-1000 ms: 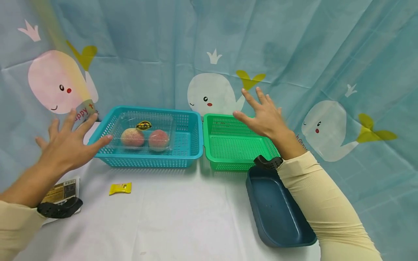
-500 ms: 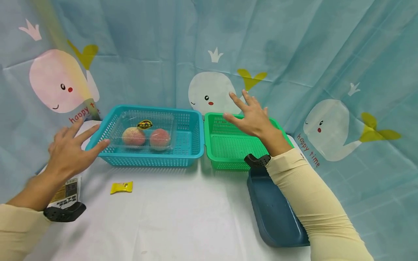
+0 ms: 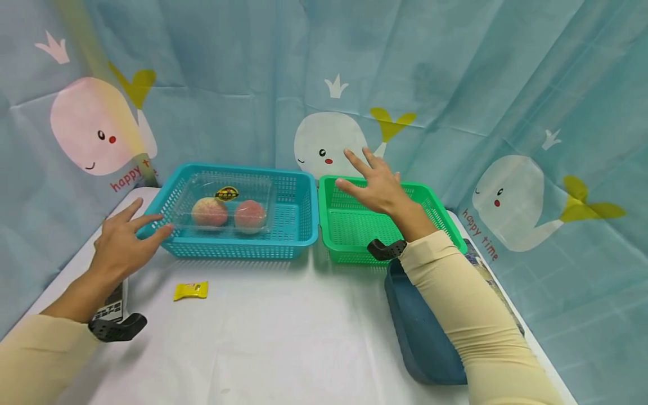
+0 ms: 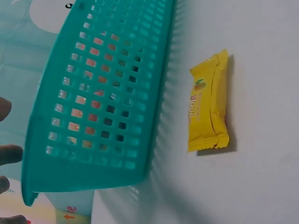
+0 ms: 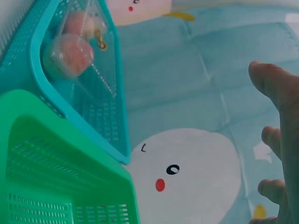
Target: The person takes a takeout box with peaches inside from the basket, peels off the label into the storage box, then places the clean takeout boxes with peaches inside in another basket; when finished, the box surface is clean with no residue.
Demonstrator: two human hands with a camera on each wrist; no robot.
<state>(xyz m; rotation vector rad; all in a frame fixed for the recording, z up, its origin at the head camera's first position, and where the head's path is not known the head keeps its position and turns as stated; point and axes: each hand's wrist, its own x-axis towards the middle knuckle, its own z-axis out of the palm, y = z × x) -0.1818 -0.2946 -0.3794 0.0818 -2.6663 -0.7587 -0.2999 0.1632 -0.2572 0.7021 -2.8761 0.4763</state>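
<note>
My left grip (image 3: 121, 242), near the blue basket (image 3: 238, 246) containing the boxed peaches (image 3: 211, 212), and right grip (image 3: 381, 190), near the green basket (image 3: 354, 228), hung unclenched and empty; a low sweep catching either rim risked tipping it.

Can make out only part of the printed pouch (image 3: 113, 306) at near left, hidden by the left forearm (image 3: 83, 298). Cannot follow the right side of the dark blue tray (image 3: 420, 332), covered by the right sleeve (image 3: 450, 292). Cannot read the small lettering on the black-and-gold label (image 3: 226, 194) at far left. Cannot see the left hand (image 3: 123, 243) beyond its fingertips in the left wrist view, nor the whole right hand (image 3: 381, 188), cut off in the other.
</note>
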